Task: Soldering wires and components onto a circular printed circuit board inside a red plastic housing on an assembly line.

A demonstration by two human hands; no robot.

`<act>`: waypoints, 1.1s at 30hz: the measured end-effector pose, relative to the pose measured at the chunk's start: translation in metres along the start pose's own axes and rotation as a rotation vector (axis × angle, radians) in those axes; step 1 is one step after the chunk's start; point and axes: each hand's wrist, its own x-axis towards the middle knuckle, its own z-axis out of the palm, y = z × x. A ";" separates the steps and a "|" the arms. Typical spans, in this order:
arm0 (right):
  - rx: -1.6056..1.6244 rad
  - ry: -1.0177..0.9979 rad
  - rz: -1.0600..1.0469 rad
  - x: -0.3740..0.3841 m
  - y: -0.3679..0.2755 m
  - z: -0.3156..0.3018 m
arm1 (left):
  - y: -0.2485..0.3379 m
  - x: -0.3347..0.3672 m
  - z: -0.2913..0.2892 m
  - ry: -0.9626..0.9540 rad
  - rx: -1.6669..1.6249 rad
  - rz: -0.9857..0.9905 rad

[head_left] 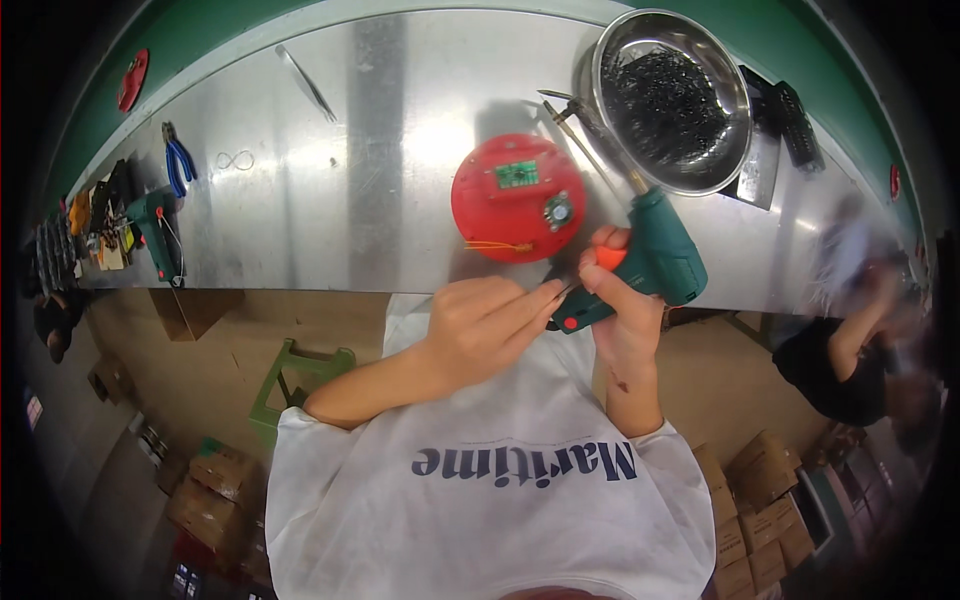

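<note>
My right hand (pixel 628 305) is closed around the handle of a green soldering gun (pixel 672 258) with an orange trigger. Its long metal nose points away from me, up beside the steel bowl. Close to the handle, the fingers of my left hand (pixel 490 325) are pinched together on a small dark bit that I cannot make out. Just beyond both hands lies a round red disc (pixel 472 200), slightly blurred. On it are a small green circuit board (pixel 517 175), a round silvery part (pixel 558 211) and a pair of orange wires (pixel 500 246).
A steel bowl (pixel 640 36) full of thin black pieces stands at the far right. Tweezers (pixel 305 83), blue-handled cutters (pixel 178 168), a wire loop (pixel 236 160) and another green gun (pixel 152 240) lie leftward. Below are a green stool (pixel 275 395) and cartons (pixel 210 500). A co-worker (pixel 835 370) is at right.
</note>
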 end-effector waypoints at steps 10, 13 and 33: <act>-0.074 0.062 -0.033 0.000 0.002 -0.006 | -0.020 -0.008 -0.014 0.235 -0.137 -0.563; -0.091 0.065 -0.036 0.000 0.001 -0.008 | -0.024 -0.005 -0.013 0.272 -0.126 -0.476; -0.224 -0.033 -0.093 0.005 0.003 -0.003 | -0.002 0.013 -0.001 -0.010 -0.484 -0.666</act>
